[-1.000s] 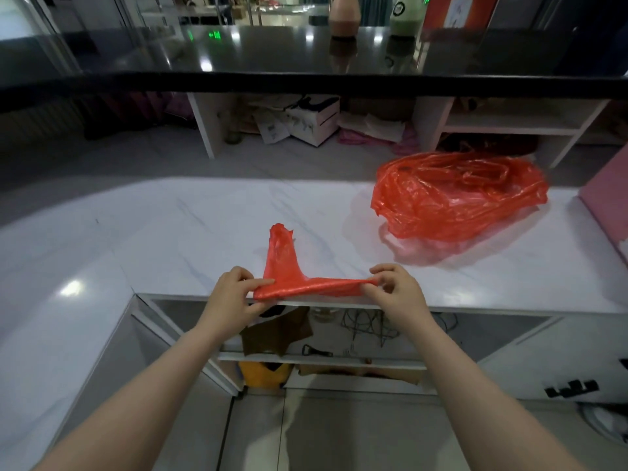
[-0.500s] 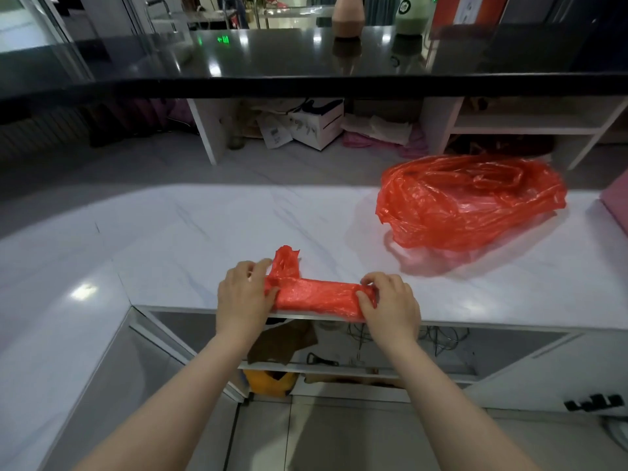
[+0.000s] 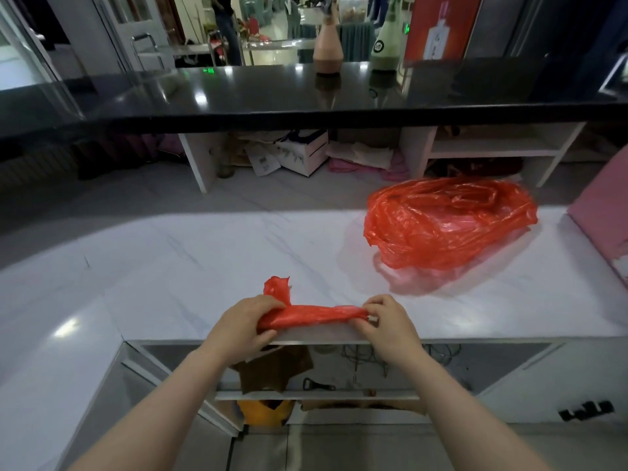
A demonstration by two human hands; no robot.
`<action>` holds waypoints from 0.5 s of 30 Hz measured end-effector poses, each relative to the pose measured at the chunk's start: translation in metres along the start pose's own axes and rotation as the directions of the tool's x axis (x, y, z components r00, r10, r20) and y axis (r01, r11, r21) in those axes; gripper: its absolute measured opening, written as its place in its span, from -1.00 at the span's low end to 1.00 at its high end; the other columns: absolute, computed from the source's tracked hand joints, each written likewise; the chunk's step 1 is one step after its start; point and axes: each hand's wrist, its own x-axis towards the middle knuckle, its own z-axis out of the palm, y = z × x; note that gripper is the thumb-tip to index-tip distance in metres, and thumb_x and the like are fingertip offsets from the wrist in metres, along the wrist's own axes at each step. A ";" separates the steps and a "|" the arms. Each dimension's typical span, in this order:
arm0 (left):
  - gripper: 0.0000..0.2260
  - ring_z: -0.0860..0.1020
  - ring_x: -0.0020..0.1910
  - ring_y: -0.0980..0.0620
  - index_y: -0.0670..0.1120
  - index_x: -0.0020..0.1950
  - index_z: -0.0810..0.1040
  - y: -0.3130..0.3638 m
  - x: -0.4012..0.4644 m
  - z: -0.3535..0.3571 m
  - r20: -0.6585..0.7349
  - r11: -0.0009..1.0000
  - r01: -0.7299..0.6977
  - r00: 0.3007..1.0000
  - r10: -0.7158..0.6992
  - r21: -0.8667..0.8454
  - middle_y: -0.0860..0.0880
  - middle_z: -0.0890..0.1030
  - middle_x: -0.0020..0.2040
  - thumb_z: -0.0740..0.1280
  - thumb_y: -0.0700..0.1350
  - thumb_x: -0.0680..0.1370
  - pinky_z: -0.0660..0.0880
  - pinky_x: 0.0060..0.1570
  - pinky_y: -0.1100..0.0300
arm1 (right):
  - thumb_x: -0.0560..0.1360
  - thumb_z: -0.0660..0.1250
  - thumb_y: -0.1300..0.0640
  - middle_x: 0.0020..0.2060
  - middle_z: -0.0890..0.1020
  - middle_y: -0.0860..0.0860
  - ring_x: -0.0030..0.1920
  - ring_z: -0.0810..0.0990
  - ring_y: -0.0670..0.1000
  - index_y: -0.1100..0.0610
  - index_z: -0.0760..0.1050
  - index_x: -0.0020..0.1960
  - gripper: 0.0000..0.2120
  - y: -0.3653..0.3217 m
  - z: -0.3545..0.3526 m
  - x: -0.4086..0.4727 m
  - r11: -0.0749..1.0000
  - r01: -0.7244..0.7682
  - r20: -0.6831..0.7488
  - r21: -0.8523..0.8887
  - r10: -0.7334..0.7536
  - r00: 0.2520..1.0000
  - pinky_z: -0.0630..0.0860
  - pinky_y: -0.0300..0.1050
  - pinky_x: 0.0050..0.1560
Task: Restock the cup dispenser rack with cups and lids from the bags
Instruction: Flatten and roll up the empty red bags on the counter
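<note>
Since half a second ago the rolled bag (image 3: 311, 316) looks thinner and more twisted, hands barely shifted. It lies at the near edge of the tabletop (image 3: 176, 266), one tail sticking up by the left hand (image 3: 243, 329). Left hand curls round the roll's left end; right hand (image 3: 385, 322) pinches the right end. Crumpled bag (image 3: 448, 222) sits on the tabletop, well apart, far right of the roll.

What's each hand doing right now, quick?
Left hand: fingers curled around the left end of the rolled-up red plastic bag.
Right hand: pinching its right end.
</note>
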 end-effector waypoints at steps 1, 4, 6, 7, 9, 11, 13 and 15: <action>-0.72 0.47 -0.05 0.30 0.22 0.15 0.48 -0.001 0.001 -0.003 -0.016 0.996 0.057 0.998 -0.058 -0.076 0.26 0.54 0.03 0.38 0.04 0.46 0.40 -0.01 0.34 | 0.51 0.29 -0.13 -0.05 0.43 -0.12 0.03 0.48 -0.03 -0.04 0.56 -0.07 -0.82 -0.005 0.001 0.002 0.999 -0.042 -0.019 -0.031 0.041 0.999 0.49 -0.05 0.06; -0.86 0.52 -0.20 0.22 0.21 -0.12 0.52 -0.009 0.013 -0.006 -0.117 0.929 0.205 0.961 -0.251 -0.308 0.17 0.59 -0.21 0.43 -0.01 0.44 0.39 -0.21 0.29 | 0.52 0.16 -0.27 -0.04 0.49 -0.03 -0.05 0.52 0.03 -0.01 0.55 -0.05 -0.63 -0.020 0.007 0.011 0.971 -0.199 -0.084 -0.132 0.189 0.978 0.53 0.00 -0.04; -0.85 0.52 -0.20 0.20 0.17 -0.13 0.47 -0.011 0.021 -0.007 -0.159 0.890 0.263 0.927 -0.340 -0.372 0.16 0.57 -0.22 0.44 0.01 0.44 0.37 -0.25 0.29 | 0.52 0.11 -0.30 -0.02 0.51 -0.01 -0.03 0.52 0.05 -0.01 0.55 0.03 -0.58 -0.031 0.010 0.017 0.940 -0.280 -0.163 -0.196 0.251 0.954 0.52 -0.01 -0.04; -0.83 0.52 -0.17 0.16 0.14 -0.08 0.46 -0.013 0.026 -0.006 -0.177 0.879 0.276 0.914 -0.365 -0.388 0.17 0.56 -0.17 0.44 0.01 0.45 0.38 -0.23 0.29 | 0.53 0.09 -0.30 -0.01 0.51 -0.01 -0.02 0.51 0.05 -0.01 0.54 0.05 -0.57 -0.036 0.012 0.020 0.920 -0.300 -0.198 -0.254 0.254 0.947 0.49 -0.02 -0.03; -0.72 0.51 -0.04 0.08 0.08 0.13 0.45 -0.019 0.033 -0.005 -0.215 0.884 0.285 0.900 -0.380 -0.371 0.13 0.51 0.01 0.43 -0.04 0.47 0.42 -0.08 0.22 | 0.54 0.07 -0.30 0.01 0.50 -0.01 0.04 0.46 0.05 -0.01 0.51 0.06 -0.57 -0.045 0.020 0.027 0.880 -0.300 -0.248 -0.367 0.218 0.944 0.41 -0.01 0.00; -0.64 0.49 0.08 0.04 0.03 0.29 0.43 -0.032 0.040 -0.005 -0.236 0.915 0.277 0.907 -0.350 -0.293 0.06 0.44 0.17 0.38 -0.09 0.51 0.42 0.01 0.17 | 0.54 0.08 -0.29 0.03 0.49 -0.02 0.07 0.43 0.05 -0.02 0.46 0.07 -0.60 -0.056 0.030 0.040 0.863 -0.269 -0.282 -0.427 0.155 0.947 0.36 0.00 0.01; -0.66 0.52 0.08 -0.07 0.01 0.29 0.50 -0.051 0.047 -0.012 -0.268 0.948 0.279 0.912 -0.312 -0.156 -0.02 0.44 0.27 0.36 -0.16 0.52 0.48 0.00 0.09 | 0.53 0.14 -0.24 0.08 0.48 -0.03 0.12 0.42 0.06 -0.03 0.39 0.16 -0.66 -0.069 0.046 0.065 0.871 -0.218 -0.295 -0.441 0.089 0.951 0.35 0.01 0.04; -0.69 0.56 0.01 -0.23 -0.05 0.17 0.62 -0.074 0.055 -0.023 -0.342 0.970 0.237 0.917 -0.203 0.058 -0.14 0.53 0.25 0.40 -0.25 0.44 0.53 -0.07 -0.03 | 0.51 0.25 -0.13 0.13 0.46 -0.04 0.15 0.43 0.06 -0.09 0.34 0.28 -0.63 -0.088 0.063 0.091 0.881 -0.111 -0.270 -0.461 -0.020 0.963 0.36 0.01 0.07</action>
